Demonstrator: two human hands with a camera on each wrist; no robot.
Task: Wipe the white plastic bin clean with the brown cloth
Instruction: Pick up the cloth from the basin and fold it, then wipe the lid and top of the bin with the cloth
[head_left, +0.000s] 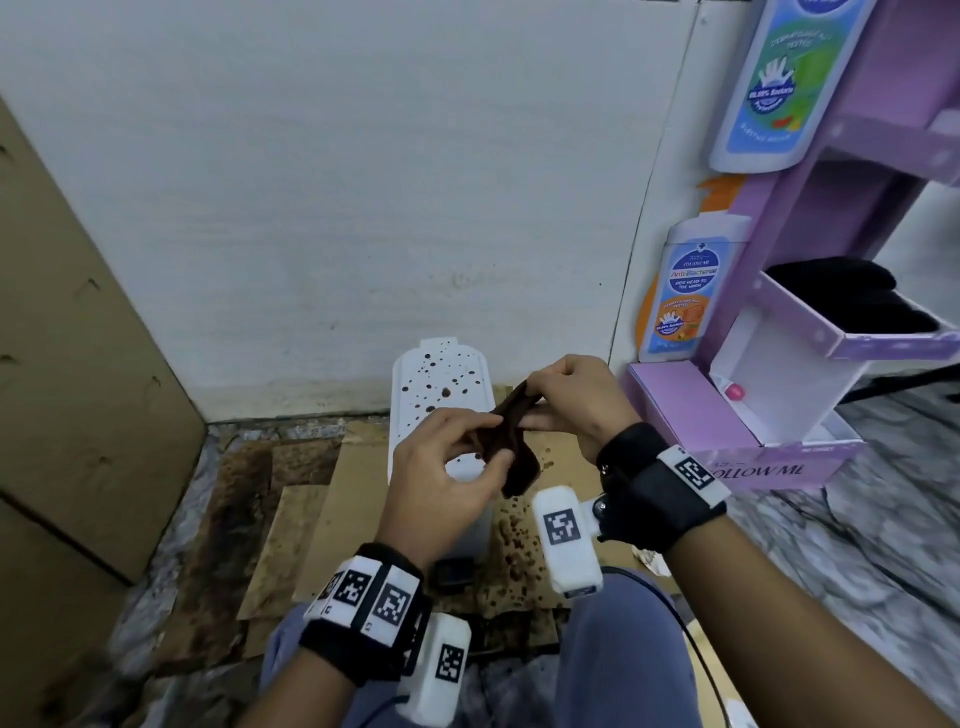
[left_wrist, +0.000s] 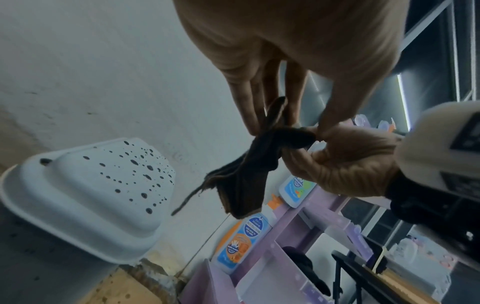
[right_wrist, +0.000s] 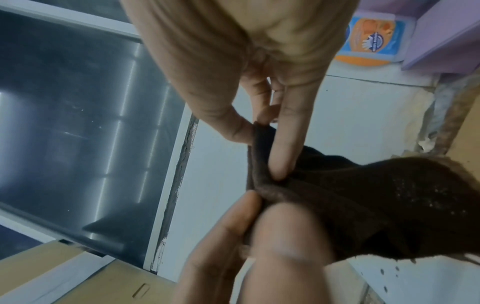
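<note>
Brown cloth (head_left: 511, 441): folded, held in the air between my two hands, left hand (head_left: 441, 467) and right hand (head_left: 576, 402) each pinching it in curled fingers (right_wrist: 281, 148).
White plastic bin (head_left: 436, 400): on the floor just beyond and below my fingers, its top spotted all over with dark drops.
Progress, as I judge it: nothing wiped; all of it remains.
Left wrist view: the spots closest up, and a loose thread (left_wrist: 187, 198) trailing off the cloth.
Head view: spatter on the cardboard (head_left: 322, 499) around the bin.

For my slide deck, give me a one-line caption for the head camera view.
Both hands, left hand and right hand, hold the brown cloth above the spattered white plastic bin.
</note>
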